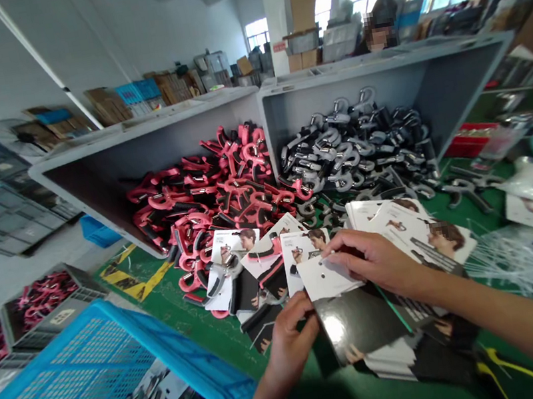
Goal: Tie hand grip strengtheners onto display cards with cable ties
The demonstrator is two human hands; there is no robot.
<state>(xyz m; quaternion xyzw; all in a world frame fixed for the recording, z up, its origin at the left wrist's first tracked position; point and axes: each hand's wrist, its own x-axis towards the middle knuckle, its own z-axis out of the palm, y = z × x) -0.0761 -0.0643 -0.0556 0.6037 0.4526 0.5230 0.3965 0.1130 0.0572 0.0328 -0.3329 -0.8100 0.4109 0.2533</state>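
Observation:
A printed backing card (354, 320) with small punched holes in its white top lies in front of me. My left hand (292, 334) has its fingers curled and grips the card's left edge. At the card's top my right hand (375, 262) is pinched close to the holes; a small whitish tip shows at its fingertips, too small to name. Beneath that hand spreads a stack of similar cards (391, 217). Just left, a grey hand gripper (224, 270) and a red and black hand gripper (268, 256) lie on more cards.
Two grey bins tipped on their sides spill red hand grippers (225, 192) and grey hand grippers (344, 147). A blue basket (169, 350) with carded pieces stands at lower left. White cable ties (524, 260) and a yellow-handled tool (498, 365) lie right. Another person (377, 23) is behind the bins.

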